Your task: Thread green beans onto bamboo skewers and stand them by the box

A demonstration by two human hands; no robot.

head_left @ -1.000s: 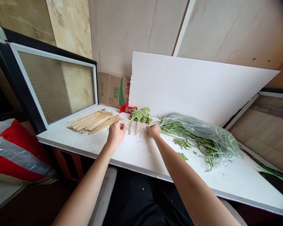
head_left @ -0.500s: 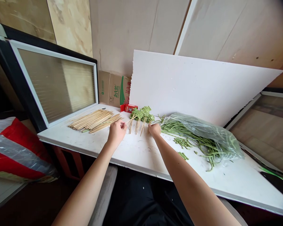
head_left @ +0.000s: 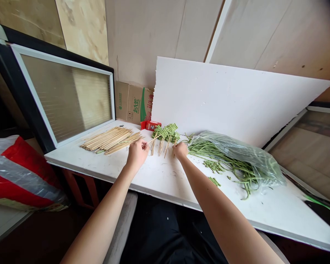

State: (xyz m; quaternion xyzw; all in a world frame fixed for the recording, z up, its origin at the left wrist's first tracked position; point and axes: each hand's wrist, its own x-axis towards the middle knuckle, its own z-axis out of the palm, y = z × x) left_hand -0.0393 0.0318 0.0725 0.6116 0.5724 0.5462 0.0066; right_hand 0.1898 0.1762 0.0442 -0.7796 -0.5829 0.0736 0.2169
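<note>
My left hand (head_left: 136, 153) is closed in a pinch on the end of a bamboo skewer (head_left: 151, 140) at the left side of a small pile of skewered green beans (head_left: 166, 132). My right hand (head_left: 179, 150) is closed on the stick end of another bean skewer at the pile's right side. A heap of bare bamboo skewers (head_left: 110, 139) lies to the left of my left hand. Long green beans (head_left: 222, 157) spill from a clear plastic bag (head_left: 242, 154) to the right. Cut bean pieces (head_left: 213, 167) lie in front of the bag.
All this rests on a white board table (head_left: 159, 179). A big white foam sheet (head_left: 231, 99) leans on the wall behind. A cardboard box (head_left: 132, 102) and a red carton (head_left: 151, 125) stand at the back. A framed glass panel (head_left: 63, 95) is left, a red-and-white bag (head_left: 19, 176) lower left.
Both hands stay closed at the bean skewer pile with barely any shift. The view has drifted slightly.
</note>
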